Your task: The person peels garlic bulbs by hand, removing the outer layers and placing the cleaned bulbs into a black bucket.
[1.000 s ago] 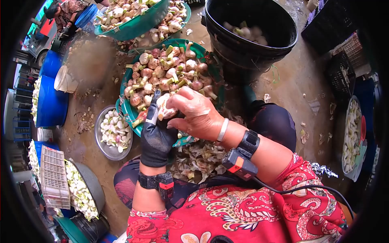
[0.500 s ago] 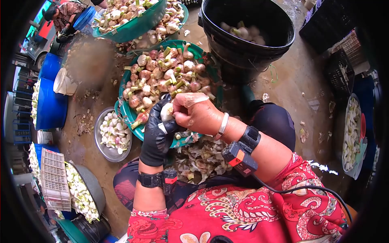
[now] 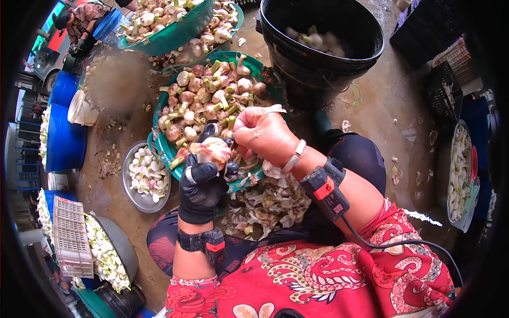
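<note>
My left hand (image 3: 201, 185), in a black glove, grips a garlic bulb (image 3: 213, 150) with pinkish, streaked skin between thumb and fingers. Close on its right is my bare right hand (image 3: 269, 139), fingers curled into a pinch; what they hold, if anything, is hidden. A pale strip (image 3: 274, 108) shows along the top of that hand. Loose garlic skin (image 3: 271, 170) hangs or lies just below it. Beyond both hands stands a green basin (image 3: 159, 114) full of unpeeled garlic bulbs (image 3: 204, 98). Under my wrists lies a heap of papery skins (image 3: 265, 209).
Left of the basin, a metal bowl (image 3: 126, 180) holds peeled white cloves. A black bucket (image 3: 318, 74) with some bulbs stands at the back right. More filled green basins (image 3: 175, 37), blue tubs (image 3: 69, 139) and crates (image 3: 71, 228) surround me. Another person (image 3: 85, 24) bends at the far left.
The bulb in my left hand now shows streaked pink skin where a white face showed before. My left hand has opened out somewhat and dropped slightly; my right hand has shifted right, off the bulb.
</note>
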{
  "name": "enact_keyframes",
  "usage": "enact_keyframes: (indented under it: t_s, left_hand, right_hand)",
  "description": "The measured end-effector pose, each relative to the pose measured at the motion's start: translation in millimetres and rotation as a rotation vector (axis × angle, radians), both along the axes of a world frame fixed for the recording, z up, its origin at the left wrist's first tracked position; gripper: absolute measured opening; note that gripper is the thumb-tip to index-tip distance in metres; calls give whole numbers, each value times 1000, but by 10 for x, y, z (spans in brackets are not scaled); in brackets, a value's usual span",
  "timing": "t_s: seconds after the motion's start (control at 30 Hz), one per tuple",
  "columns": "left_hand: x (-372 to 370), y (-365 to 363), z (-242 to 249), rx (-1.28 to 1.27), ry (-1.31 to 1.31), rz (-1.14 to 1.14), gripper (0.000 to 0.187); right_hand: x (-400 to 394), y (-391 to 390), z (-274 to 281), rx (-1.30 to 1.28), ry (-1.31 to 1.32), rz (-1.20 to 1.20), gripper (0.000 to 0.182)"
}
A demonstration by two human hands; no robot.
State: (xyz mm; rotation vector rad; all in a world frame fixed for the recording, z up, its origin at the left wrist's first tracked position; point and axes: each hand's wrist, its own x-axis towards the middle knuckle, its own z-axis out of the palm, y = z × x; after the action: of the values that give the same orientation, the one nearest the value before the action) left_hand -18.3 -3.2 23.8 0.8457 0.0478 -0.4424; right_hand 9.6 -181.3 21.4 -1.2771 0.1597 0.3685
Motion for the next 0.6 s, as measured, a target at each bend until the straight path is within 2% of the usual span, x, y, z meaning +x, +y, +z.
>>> enact_keyframes:
  t_s: [0.03,0.07,0.1,0.17,0.23,0.3,0.33,0.37,0.43,0.47,0.5,0.57,0.6]
  left_hand:
    - [-8,31,36,-112,54,-75,70]
    - [20,89,-59,-137,-16,-115,65]
    - [31,85,-93,-139,-22,-105,65]
    - [50,58,-140,-219,121,36,55]
    - [58,94,-196,-291,135,-14,49]
    - [49,89,-208,-293,199,45,49]
    - [53,97,-215,-291,197,47,49]
    - [51,118,-227,-268,170,32,49]
    - [40,182,-202,-215,118,13,49]
    - [45,175,-182,-137,137,50,45]
    - [50,195,-204,-115,125,49,36]
    - [58,273,-296,-129,123,54,30]
    - [57,302,-298,-151,126,28,28]
  right_hand:
    - [-8,-34,35,-35,-92,47,3]
    - [2,-40,-9,-43,-141,21,3]
    - [21,-35,-15,-50,-191,0,3]
    - [32,-76,30,-49,-96,-47,1]
    - [74,-71,-82,-209,-163,-27,12]
    - [30,-39,-103,-197,-330,70,27]
    - [-1,-7,-144,-412,-533,54,38]
    - [-49,27,-144,-350,-480,72,34]
    - [8,-8,-109,-167,-63,328,24]
    - [10,24,-155,-145,-27,270,14]
    - [40,20,-224,-224,-127,293,10]
    - [46,39,-195,-246,-158,319,11]
    - [53,67,-231,-347,-317,224,16]
